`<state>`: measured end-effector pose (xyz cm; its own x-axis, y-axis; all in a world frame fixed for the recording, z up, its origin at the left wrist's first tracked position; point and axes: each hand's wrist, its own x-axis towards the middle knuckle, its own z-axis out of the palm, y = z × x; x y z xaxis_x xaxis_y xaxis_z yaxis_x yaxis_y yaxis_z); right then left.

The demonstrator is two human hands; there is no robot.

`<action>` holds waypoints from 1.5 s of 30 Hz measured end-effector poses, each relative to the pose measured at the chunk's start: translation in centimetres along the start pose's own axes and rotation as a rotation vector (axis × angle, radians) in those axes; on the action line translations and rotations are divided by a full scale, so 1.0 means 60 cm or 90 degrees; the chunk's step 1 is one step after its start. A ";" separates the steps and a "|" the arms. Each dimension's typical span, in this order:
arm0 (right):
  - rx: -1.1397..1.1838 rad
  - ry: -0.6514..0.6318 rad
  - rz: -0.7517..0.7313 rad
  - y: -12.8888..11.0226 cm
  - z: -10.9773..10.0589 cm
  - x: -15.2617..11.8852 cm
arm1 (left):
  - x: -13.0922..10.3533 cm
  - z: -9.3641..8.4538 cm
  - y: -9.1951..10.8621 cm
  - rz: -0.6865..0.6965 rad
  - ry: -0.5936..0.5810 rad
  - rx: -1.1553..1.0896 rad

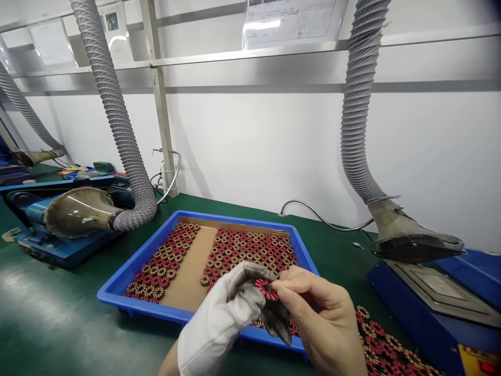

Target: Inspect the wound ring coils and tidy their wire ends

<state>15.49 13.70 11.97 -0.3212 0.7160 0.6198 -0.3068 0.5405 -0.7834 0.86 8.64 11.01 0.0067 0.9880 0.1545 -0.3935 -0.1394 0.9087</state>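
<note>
In front of me, my left hand [238,308], in a white glove with blackened fingers, is closed around a small red wire-wound ring core [267,289]. The core's round hole faces up toward me. My bare right hand [319,313] pinches at the core's right edge with thumb and index finger; whether a wire end lies between them is too small to see. Both hands are over the near side of a blue tray [144,309]. Inside the tray, many similar red and tan wound cores [250,248] lie in rows on cardboard [188,269], partly hidden by my hands.
More wound cores [385,344] lie on the green table [50,324] at right, beside a blue machine with a flat plate [442,292]. An extraction hose [360,104] hangs above it. Another hose [113,104] ends in a hood [80,211] over blue equipment at left.
</note>
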 end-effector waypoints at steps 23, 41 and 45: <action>0.089 0.077 0.046 0.007 0.025 -0.005 | -0.001 0.002 0.004 -0.024 -0.050 -0.046; -0.023 0.053 -0.009 -0.011 0.022 -0.009 | -0.006 0.009 0.035 -0.023 -0.044 0.033; 0.123 0.062 0.085 -0.016 0.021 -0.006 | -0.006 0.018 0.033 0.003 -0.021 0.001</action>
<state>14.79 12.36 12.53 -0.2859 0.8193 0.4970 -0.4360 0.3506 -0.8289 1.07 7.95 13.17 0.0352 0.9845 0.1720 -0.3922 -0.1447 0.9084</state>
